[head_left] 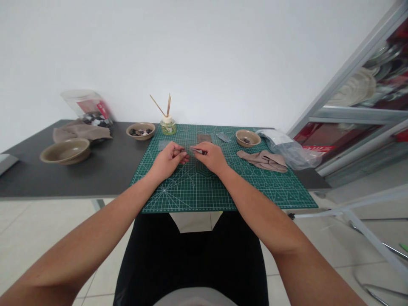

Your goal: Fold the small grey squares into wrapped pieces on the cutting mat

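Both hands work close together above the green cutting mat [165, 199]. My left hand [170, 159] is closed, its thumb pressed against curled fingers; a small brownish thing may be in the pinch, but I cannot make it out. Just to its right, my right hand [212, 157] pinches a thin greyish piece [198, 151] whose end points toward the left hand. A gap remains between the two hands. Behind them on the mat lie a flat brown square [204, 138], a grey strip [223, 137] and a greyish flat piece [163, 145], partly hidden by my left hand.
On the right are a bowl [248, 139] with small stones, a brown cloth [266, 161] and a plastic bag [293, 151]. On the left stand a bowl of pebbles [140, 132], a larger bowl [66, 153], another cloth [76, 132], a clear jar [84, 106] and a reed diffuser [168, 125].
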Motion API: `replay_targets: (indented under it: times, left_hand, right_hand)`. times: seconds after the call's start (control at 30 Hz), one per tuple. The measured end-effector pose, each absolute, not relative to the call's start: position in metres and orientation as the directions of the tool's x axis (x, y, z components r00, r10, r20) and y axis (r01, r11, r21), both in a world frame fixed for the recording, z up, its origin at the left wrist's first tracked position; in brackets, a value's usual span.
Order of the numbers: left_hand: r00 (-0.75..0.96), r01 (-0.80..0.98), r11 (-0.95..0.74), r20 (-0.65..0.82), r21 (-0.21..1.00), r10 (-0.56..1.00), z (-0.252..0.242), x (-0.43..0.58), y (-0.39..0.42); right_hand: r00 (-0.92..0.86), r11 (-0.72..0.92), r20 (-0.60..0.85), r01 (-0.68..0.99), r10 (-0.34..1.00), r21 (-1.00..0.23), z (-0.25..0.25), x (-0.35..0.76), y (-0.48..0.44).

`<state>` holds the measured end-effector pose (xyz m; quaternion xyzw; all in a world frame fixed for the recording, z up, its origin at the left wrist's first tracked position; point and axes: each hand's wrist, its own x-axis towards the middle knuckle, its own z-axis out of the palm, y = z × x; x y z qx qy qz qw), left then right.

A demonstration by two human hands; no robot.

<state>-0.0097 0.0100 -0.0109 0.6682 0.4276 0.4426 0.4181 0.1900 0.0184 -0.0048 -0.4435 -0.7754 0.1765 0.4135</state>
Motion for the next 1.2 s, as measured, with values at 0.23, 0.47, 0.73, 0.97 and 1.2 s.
replay_targets:
  times: [0.23,0.47,0.73,0.97,1.2]
  left_hand:
    - [0.227,0.257,-0.324,0.269,0.911,0.936,-0.005,-0.010,0.009]
    - [0.255,0.184,-0.296,0.245,0.937,0.935,-0.001,-0.008,0.006]
    - [0.136,0.307,-0.337,0.309,0.890,0.941,0.000,-0.012,0.005]
    - [0.132,0.274,-0.268,0.240,0.924,0.962,0.003,-0.012,0.004]
    - [0.130,0.179,-0.277,0.256,0.944,0.958,0.002,-0.011,0.004]
  right_hand:
    - [-0.412,0.677,0.546,0.548,0.730,-0.491,-0.005,0.185,0.015]
    - [-0.483,0.702,0.509,0.499,0.712,-0.508,-0.004,0.182,0.012]
    - [-0.579,0.744,0.467,0.510,0.669,-0.433,-0.004,0.177,0.012]
    - [-0.612,0.763,0.471,0.591,0.635,-0.260,0.000,0.176,0.006]
    - [-0.563,0.703,0.459,0.676,0.687,-0.223,0.001,0.176,0.003]
